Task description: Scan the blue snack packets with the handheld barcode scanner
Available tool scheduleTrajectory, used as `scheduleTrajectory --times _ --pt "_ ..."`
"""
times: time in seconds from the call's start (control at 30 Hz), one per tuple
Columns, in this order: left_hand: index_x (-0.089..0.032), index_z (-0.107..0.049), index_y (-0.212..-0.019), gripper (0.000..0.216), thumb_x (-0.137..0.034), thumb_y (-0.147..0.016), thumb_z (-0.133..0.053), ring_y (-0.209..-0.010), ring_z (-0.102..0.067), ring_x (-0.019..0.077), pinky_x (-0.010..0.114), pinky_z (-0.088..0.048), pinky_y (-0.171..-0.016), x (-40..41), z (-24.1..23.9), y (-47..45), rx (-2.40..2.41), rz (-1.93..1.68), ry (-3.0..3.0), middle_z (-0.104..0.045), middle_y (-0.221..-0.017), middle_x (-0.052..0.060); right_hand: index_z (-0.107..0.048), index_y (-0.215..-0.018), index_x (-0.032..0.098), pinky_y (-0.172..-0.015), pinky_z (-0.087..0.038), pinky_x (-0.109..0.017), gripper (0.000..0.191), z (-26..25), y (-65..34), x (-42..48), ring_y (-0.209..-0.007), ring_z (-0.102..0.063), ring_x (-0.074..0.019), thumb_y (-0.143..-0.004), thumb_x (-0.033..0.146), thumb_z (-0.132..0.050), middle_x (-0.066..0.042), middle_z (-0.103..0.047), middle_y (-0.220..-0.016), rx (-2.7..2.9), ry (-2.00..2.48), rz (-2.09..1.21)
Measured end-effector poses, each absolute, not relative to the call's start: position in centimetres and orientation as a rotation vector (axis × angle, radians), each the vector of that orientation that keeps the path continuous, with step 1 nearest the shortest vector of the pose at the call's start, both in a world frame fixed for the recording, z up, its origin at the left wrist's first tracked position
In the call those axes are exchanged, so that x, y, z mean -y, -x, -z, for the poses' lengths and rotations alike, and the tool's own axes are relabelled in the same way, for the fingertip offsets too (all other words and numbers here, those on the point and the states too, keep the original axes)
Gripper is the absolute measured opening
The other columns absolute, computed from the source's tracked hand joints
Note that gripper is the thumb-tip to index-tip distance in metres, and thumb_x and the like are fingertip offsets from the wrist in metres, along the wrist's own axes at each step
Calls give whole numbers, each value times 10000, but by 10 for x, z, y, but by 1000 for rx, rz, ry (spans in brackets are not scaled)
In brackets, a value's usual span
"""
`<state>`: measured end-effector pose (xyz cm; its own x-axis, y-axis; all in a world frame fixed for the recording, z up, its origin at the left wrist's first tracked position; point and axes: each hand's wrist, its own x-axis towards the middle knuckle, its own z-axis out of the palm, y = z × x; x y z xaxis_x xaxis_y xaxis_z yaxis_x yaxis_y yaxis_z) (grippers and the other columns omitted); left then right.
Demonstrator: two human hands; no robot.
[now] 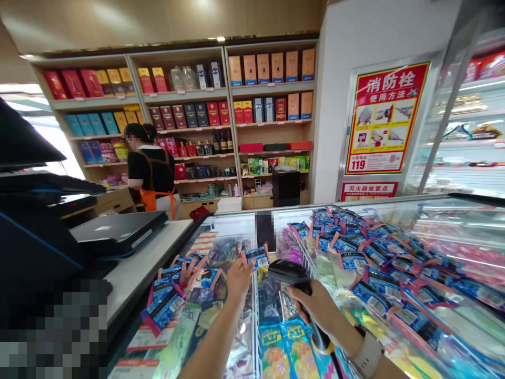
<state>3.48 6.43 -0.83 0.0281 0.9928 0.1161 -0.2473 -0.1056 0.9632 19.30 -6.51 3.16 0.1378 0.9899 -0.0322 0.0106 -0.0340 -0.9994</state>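
- Extends the left hand (239,279) forward over the freezer lid (232,221), with the forearm rising from the lower edge of the view and the back of the hand toward the camera.
- Holds the fingers close together, tips at the lower edge of a blue packet (256,256); cannot tell whether pinching it or only touching it.
- Wraps the right hand (315,308) tightly around the handle of a black scanner (290,273), wrist bent inward, with a pale watch (366,355) strapped on it.
- Aims the scanner's head up and leftward, just beside the left hand and just below the blue packet, apart from it.
- Faces a heap of similar packets with pink tags (374,247) spread over the glass to the right.
- Looks down through the glass at bright wrappers (276,358) near both forearms.
- Has on the left a white surface (145,263) carrying a dark flat device (118,231).
- Shares the room with a co-worker in an orange apron (152,171), well apart, beside the shelves (272,126) of boxes; a red poster (384,118) on the wall at right.
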Motion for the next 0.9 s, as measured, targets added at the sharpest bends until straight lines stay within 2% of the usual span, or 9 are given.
scheduleTrajectory --times 0.3,0.6,0.9 --pt "-150 -641 -691 406 -481 -520 -802 -728 -690 220 363 -558 -754 -60 5 -36 -952 -1377 -1110 -694 -650 29 -467 -456 217 -385 -288 -245 354 -37 -197 68 -306 -380 -100 -711 398 -636 29 -439 -343 1163 1384 -1098" --pt "-147 -662 -794 424 -489 -570 -774 -779 -699 231 362 -550 -783 -61 6 -35 -966 -1321 -1153 -728 -759 57 -484 -534 207 -375 -286 -239 309 -32 -198 66 -320 -390 -98 -735 403 -614 45 -442 -397 1104 1345 -1077" --pt "-151 -649 -769 428 -515 -574 -759 -791 -696 236 359 -545 -781 -63 7 -35 -988 -1309 -1194 -725 -762 63 -497 -542 192 -359 -286 -238 298 -32 -199 63 -301 -399 -91 -720 399 -617 38 -474 -416 1052 1302 -1102"
